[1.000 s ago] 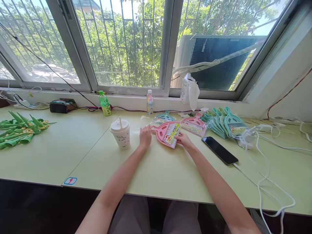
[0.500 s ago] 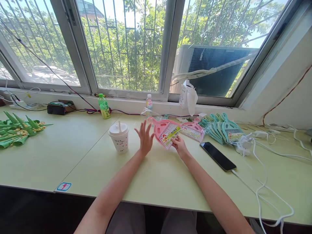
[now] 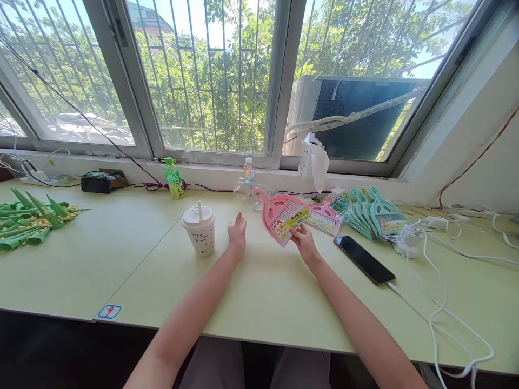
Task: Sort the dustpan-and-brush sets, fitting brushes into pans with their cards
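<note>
Worktop (image 3: 251, 308) beneath windows (image 3: 219, 108); over it, my right hand (image 3: 305, 246) pinches the pink dustpan (image 3: 278, 208) by its wide edge, presumably leaving the label (image 3: 295, 218) uncovered; left hand (image 3: 237, 235), uncurled, holds nothing near the cup (image 3: 201, 232).

Right hand (image 3: 302, 239): gripped a pink dustpan (image 3: 271, 212), tilted, bearing a yellow label (image 3: 295, 218). Left hand (image 3: 237, 236): stretched out between dustpan and lidded cup (image 3: 199, 233). Second dustpan (image 3: 330, 217): lay partly behind. Teal dustpans (image 3: 367, 216): bunched farther right. Phone (image 3: 364, 260): lay near the right hand. Green bottle (image 3: 174, 180): stood near the window (image 3: 214, 92).
</note>
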Action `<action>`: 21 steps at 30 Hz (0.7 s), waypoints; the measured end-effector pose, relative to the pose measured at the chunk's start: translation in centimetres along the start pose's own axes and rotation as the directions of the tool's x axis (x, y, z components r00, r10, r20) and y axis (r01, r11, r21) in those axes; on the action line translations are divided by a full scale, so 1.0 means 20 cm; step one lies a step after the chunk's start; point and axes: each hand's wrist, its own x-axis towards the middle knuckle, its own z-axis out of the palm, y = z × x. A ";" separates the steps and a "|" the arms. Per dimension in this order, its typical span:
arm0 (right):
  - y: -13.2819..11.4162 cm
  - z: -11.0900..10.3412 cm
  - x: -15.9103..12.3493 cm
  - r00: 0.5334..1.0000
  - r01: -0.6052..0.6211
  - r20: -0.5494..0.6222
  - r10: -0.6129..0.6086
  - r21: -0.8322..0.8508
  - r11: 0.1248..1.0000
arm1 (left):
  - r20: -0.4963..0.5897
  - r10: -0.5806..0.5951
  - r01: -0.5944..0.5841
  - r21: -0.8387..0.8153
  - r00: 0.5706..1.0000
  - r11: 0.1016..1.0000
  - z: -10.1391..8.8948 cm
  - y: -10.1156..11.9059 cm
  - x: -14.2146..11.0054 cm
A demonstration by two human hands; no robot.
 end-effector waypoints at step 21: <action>0.02 0.06 -0.02 0.997 -0.069 0.033 0.069 -0.024 0.997 | 0.492 -0.215 0.394 -0.293 0.843 0.871 0.11 0.01 -0.14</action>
